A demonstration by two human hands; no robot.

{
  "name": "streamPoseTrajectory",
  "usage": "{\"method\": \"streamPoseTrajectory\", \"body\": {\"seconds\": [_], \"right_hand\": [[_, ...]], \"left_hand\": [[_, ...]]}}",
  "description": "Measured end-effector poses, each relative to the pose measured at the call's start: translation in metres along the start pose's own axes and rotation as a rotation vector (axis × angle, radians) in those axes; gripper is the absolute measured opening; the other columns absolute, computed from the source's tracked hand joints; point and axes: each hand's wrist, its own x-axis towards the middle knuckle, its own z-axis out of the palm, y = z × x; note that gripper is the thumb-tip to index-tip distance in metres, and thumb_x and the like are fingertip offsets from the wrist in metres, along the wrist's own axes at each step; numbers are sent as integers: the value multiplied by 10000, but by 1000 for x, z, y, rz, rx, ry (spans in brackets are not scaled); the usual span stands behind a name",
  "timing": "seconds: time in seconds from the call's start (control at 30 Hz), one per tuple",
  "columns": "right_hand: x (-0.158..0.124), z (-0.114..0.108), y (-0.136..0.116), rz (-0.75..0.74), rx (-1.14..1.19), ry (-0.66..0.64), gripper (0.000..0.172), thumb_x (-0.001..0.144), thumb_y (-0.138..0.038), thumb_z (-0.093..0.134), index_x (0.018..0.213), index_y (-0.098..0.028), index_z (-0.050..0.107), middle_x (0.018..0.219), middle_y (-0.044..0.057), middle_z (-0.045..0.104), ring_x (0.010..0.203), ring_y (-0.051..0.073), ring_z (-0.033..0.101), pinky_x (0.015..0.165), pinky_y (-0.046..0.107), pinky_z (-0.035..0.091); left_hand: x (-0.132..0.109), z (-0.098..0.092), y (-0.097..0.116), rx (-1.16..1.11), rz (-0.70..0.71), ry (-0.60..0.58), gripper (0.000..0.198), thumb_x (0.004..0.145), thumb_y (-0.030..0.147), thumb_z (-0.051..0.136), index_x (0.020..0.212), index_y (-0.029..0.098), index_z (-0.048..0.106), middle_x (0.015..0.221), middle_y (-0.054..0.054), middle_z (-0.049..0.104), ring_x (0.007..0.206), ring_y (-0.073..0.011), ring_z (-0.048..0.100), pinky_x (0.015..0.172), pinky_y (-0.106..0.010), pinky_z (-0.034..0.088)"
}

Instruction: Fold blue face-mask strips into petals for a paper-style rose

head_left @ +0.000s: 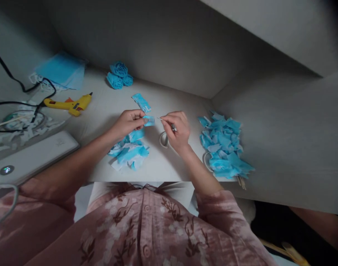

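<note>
My left hand (131,122) pinches a small piece of blue fabric (149,120) between thumb and fingers above the table. Facing it, my right hand (176,129) is closed around a thin pointed tool (159,118). The tool's tip points at the blue piece, a short gap apart; most of its body is hidden by my fingers. A white loop (163,139) shows just below my right hand. Beneath my left wrist lies a loose heap of blue and white fabric pieces (131,151). Beyond my hands is a folded blue strip (141,102).
Several blue rolled flowers (119,75) stand at the back. On the left are blue face masks (61,70), a yellow glue gun (72,104), white scraps (27,127) and a white power bank (33,155). A larger blue pile (223,144) lies right; panels enclose the table.
</note>
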Motion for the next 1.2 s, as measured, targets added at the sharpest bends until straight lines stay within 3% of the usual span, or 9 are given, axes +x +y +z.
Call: {"method": "streamPoseTrajectory", "body": {"seconds": [0.17,0.33,0.97,1.2], "right_hand": [[-5,13,16,-124,-106,-79,291,1063,-360,505,1068,-277,784,910,79,682,931,231,625,857,417,486],[-12,19,26,-176,-137,-48,322,1068,-365,482,1060,-301,798,904,79,684,918,233,616,851,420,500],[-13,26,20,-329,-131,25,201,1038,-237,579,1034,-271,777,890,44,726,879,186,639,780,354,503],[-12,23,18,-316,-51,-85,235,1012,-245,587,1177,-247,755,972,58,742,920,208,650,797,372,508]], "left_hand": [[-3,2,6,13,-7,-29,219,670,350,739,652,182,599,520,41,516,491,-76,439,486,-199,314],[-3,4,7,3,-16,-64,216,664,343,755,667,180,613,512,43,520,492,-81,452,488,-200,328],[0,1,1,-43,-31,-64,194,680,327,759,723,168,656,532,34,552,501,-78,469,506,-198,340],[5,-4,-8,-66,-40,-61,230,704,365,755,743,168,642,556,30,554,512,-80,477,509,-204,341]]}}
